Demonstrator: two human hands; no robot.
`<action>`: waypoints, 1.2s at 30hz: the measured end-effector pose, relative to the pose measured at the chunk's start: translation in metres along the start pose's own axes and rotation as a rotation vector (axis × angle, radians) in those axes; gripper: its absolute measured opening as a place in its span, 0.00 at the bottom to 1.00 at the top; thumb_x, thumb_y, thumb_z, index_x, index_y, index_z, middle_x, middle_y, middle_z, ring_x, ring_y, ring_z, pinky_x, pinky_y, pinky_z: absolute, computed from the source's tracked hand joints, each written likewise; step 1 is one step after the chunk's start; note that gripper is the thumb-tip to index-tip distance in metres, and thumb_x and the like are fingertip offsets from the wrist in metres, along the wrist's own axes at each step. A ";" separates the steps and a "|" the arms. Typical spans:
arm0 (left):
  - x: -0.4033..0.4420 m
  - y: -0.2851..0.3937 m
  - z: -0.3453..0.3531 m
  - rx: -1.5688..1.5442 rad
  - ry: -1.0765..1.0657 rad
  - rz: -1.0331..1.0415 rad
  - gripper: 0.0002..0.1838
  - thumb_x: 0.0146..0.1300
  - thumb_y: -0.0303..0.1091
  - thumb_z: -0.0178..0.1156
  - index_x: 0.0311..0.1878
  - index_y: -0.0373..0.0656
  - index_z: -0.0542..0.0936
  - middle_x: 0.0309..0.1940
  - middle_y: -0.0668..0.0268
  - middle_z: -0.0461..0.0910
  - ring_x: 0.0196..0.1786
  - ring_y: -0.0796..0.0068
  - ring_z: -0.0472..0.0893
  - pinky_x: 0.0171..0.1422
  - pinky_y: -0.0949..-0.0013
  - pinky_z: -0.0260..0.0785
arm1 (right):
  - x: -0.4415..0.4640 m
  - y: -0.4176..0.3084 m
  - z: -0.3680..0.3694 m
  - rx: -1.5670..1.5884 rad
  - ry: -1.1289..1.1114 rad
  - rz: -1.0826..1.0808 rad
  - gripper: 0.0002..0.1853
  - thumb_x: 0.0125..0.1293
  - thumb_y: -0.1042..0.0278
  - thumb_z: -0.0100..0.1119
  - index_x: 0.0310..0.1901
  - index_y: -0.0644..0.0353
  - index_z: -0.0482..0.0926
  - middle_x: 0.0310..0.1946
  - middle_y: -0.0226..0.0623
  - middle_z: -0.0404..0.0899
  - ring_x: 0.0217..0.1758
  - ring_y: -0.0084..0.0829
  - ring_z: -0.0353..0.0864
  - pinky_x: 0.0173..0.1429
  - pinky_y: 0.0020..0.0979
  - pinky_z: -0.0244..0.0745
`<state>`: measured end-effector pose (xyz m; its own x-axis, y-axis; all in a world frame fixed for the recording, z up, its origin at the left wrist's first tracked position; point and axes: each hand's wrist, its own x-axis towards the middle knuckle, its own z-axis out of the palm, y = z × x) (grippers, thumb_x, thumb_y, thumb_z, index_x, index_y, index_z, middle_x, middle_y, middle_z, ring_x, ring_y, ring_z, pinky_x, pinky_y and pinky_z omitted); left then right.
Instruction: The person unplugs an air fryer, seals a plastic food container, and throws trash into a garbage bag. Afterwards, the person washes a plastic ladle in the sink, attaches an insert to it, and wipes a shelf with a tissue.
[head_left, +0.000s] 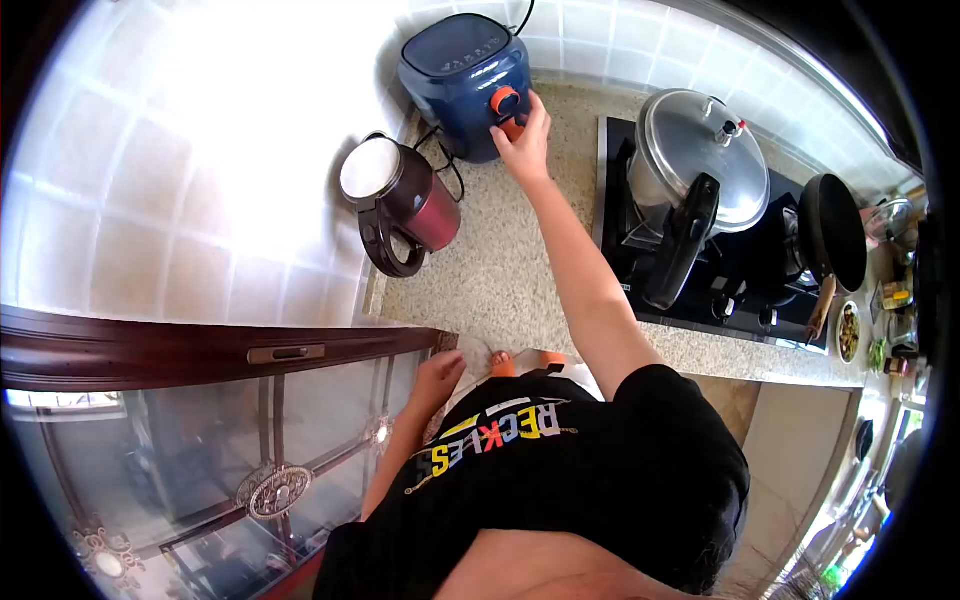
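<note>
The dark blue air fryer (pixel 465 95) stands on the counter by the tiled wall, with an orange knob (pixel 505 100) on its front. My right hand (pixel 527 145) reaches forward to it, thumb and fingers around the orange handle (pixel 513 128) below the knob. My left hand (pixel 438 377) hangs low by my body, beside the glass door; its fingers are curled in, and nothing shows in them. An electric kettle (pixel 425 205), dark red and black with a white lid, stands on the counter to the left of my right forearm.
On the right, a gas stove (pixel 650 290) bears a pressure cooker (pixel 700 150), its black handle pointing towards me, and a black pan (pixel 835 235). A plate of food (pixel 848 332) lies beyond. A wood-framed glass door (pixel 200 440) stands at my left.
</note>
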<state>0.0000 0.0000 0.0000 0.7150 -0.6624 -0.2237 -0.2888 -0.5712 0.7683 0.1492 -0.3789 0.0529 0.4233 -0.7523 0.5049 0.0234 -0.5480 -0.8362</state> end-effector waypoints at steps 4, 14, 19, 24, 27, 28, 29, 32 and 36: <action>-0.027 -0.010 0.011 -0.017 0.012 -0.009 0.14 0.57 0.31 0.59 0.46 0.39 0.78 0.33 0.55 0.79 0.35 0.66 0.80 0.38 0.71 0.70 | 0.013 -0.007 -0.013 -0.037 -0.034 -0.048 0.26 0.48 0.68 0.67 0.50 0.59 0.71 0.42 0.46 0.74 0.39 0.43 0.77 0.44 0.35 0.73; -0.038 0.020 -0.011 -0.061 0.046 -0.175 0.12 0.59 0.28 0.57 0.46 0.37 0.78 0.39 0.58 0.80 0.42 0.72 0.80 0.46 0.72 0.70 | 0.026 -0.004 0.009 0.442 -0.055 0.512 0.23 0.58 0.57 0.61 0.46 0.70 0.71 0.25 0.39 0.78 0.17 0.24 0.75 0.21 0.24 0.70; -0.031 0.009 -0.008 -0.082 0.039 -0.133 0.11 0.59 0.29 0.57 0.45 0.38 0.78 0.38 0.57 0.80 0.40 0.72 0.80 0.45 0.72 0.70 | -0.021 -0.009 0.000 0.636 0.051 0.649 0.21 0.65 0.51 0.49 0.42 0.65 0.68 0.21 0.36 0.74 0.13 0.20 0.68 0.16 0.22 0.61; -0.027 -0.012 -0.004 -0.119 0.013 -0.172 0.12 0.59 0.30 0.57 0.45 0.38 0.78 0.37 0.57 0.80 0.40 0.72 0.80 0.45 0.72 0.70 | -0.086 0.017 -0.001 0.486 -0.024 0.683 0.16 0.66 0.57 0.46 0.43 0.63 0.67 0.20 0.35 0.73 0.14 0.20 0.66 0.17 0.23 0.61; -0.028 -0.016 -0.004 -0.072 0.014 -0.160 0.12 0.59 0.31 0.58 0.45 0.38 0.78 0.36 0.58 0.80 0.39 0.72 0.80 0.44 0.73 0.70 | -0.087 0.024 -0.005 0.462 -0.053 0.721 0.13 0.66 0.60 0.46 0.43 0.62 0.68 0.21 0.34 0.73 0.15 0.20 0.67 0.19 0.22 0.62; -0.029 -0.012 -0.003 -0.085 0.005 -0.178 0.12 0.59 0.31 0.58 0.45 0.37 0.78 0.35 0.58 0.80 0.38 0.73 0.79 0.43 0.73 0.70 | -0.083 0.026 -0.006 0.460 -0.029 0.684 0.12 0.66 0.62 0.46 0.43 0.62 0.68 0.21 0.34 0.73 0.16 0.19 0.67 0.20 0.22 0.63; -0.029 -0.009 -0.004 -0.096 -0.002 -0.196 0.13 0.59 0.31 0.59 0.45 0.37 0.78 0.35 0.58 0.80 0.37 0.74 0.79 0.43 0.74 0.70 | -0.079 0.027 -0.006 0.459 -0.005 0.647 0.11 0.66 0.64 0.47 0.43 0.62 0.68 0.22 0.33 0.73 0.17 0.19 0.68 0.20 0.22 0.63; -0.027 -0.007 -0.003 -0.062 -0.015 -0.198 0.13 0.59 0.32 0.58 0.45 0.37 0.78 0.34 0.59 0.80 0.35 0.75 0.79 0.41 0.73 0.70 | -0.070 0.036 0.004 0.457 0.035 0.632 0.09 0.65 0.66 0.47 0.43 0.62 0.68 0.22 0.32 0.72 0.18 0.19 0.68 0.21 0.22 0.64; -0.026 -0.006 -0.004 -0.041 0.011 -0.192 0.13 0.58 0.33 0.58 0.45 0.37 0.78 0.33 0.59 0.81 0.34 0.75 0.79 0.39 0.73 0.70 | -0.056 0.037 0.019 0.484 0.072 0.607 0.08 0.65 0.69 0.47 0.44 0.61 0.68 0.23 0.32 0.72 0.18 0.19 0.68 0.21 0.22 0.64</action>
<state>-0.0137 0.0226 0.0037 0.7617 -0.5374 -0.3620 -0.1202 -0.6662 0.7360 0.1437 -0.3502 -0.0105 0.4292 -0.9003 -0.0724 0.2063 0.1758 -0.9626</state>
